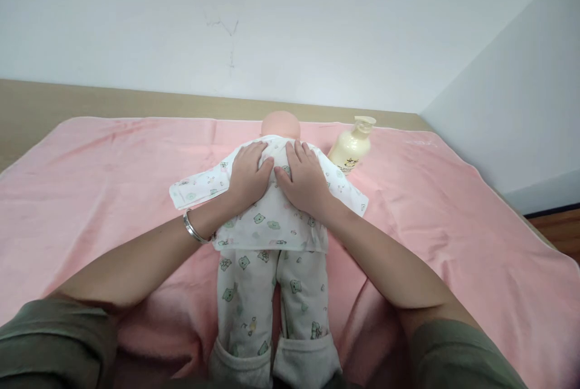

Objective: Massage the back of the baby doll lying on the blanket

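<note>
A baby doll [272, 226] in white clothes printed with small green bears lies lengthwise on a pink blanket [99, 196], its bald head [281, 124] at the far end. My left hand [247, 174] and my right hand [304, 179] rest flat on the doll's upper body, side by side, thumbs nearly touching, fingers stretched out toward the head. A silver bracelet [194, 229] circles my left wrist. The doll's sleeves spread out to both sides and its legs point toward me.
A cream pump bottle [351, 147] lies tilted on the blanket just right of the doll's head. The blanket covers a wooden table [67, 99] set against a white wall. A strip of floor [557, 229] shows at the right.
</note>
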The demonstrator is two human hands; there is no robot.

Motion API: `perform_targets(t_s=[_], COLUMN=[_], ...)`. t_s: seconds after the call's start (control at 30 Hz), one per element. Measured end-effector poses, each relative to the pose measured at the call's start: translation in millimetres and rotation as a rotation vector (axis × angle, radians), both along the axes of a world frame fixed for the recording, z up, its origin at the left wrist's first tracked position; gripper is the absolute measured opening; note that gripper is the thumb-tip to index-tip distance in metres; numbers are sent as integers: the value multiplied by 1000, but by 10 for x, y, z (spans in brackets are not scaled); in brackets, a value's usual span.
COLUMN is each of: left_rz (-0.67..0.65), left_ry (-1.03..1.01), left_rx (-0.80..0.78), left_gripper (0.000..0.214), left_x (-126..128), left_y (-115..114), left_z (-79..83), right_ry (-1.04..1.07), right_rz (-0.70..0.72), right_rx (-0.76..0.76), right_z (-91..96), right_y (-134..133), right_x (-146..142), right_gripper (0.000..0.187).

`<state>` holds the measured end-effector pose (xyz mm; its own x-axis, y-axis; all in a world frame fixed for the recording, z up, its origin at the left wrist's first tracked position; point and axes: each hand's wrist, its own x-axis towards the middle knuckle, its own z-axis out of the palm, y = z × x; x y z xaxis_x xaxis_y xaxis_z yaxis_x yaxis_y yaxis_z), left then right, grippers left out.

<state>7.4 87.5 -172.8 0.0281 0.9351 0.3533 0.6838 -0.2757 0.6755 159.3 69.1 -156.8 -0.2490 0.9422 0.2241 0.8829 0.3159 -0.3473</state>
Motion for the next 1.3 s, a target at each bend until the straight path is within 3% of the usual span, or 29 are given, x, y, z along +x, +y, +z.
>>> perform_targets(t_s=[0.63,0.8,0.93,1.07,1.2,1.3], left_rz=[9,-6,-44,-41,-55,-52], left_ry=[30,243,297,175,62,8], left_rx=[18,54,158,129,-14,-54], left_gripper=[51,47,52,53,58,60], left_x=[0,54,123,130,88,63], left_y=[13,-132,-277,-278,-205,-158], left_z=[3,102,36,-54,-27,3], right_ry=[-74,-118,-145,-180,-209,-191], right_rz=[71,166,181,111,82,97], right_rx=[1,31,35,132,284,309], right_z=[61,102,123,66,-35,-49], right_y=[12,137,204,77,-175,-295], right_x=[40,149,192,95,-42,-92], right_gripper=[69,65,57,53,54,51])
